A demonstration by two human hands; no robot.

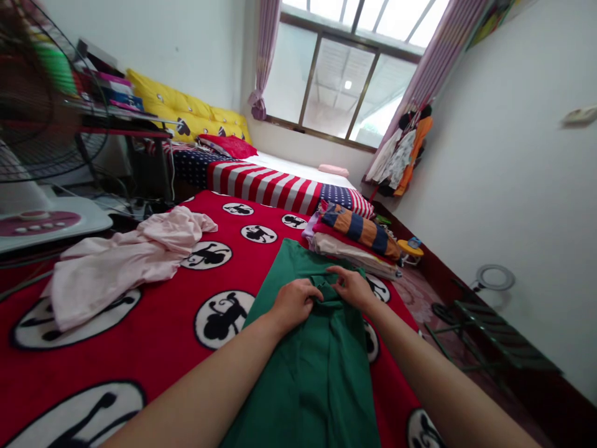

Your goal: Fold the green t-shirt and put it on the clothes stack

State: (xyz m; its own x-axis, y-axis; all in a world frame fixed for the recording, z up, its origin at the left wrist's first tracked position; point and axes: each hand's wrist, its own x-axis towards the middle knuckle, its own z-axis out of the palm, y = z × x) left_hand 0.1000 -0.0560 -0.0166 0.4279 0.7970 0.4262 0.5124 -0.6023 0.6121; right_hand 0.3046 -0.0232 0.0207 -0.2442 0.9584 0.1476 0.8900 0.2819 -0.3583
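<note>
A long green garment (298, 373) lies stretched over the red patterned blanket (186, 348), running from the bottom edge towards the stack of clothes. My left hand (295, 302) rests on its upper middle, with curled fingers pinching a bunched bit of cloth. Just to the right, my right hand (352, 287) grips the same gathered spot between thumb and fingers. The cloth is puckered between the two hands. A pale pink garment (125, 261) lies crumpled on the blanket, well to the left of both hands.
Folded clothes (357, 239) are stacked beyond my right hand. At the left stands a fan (41, 205) beside a desk (125, 124). Farther back is a bed with a striped cover (265, 183). A green folding chair (499, 336) and yellow stool (410, 251) stand right.
</note>
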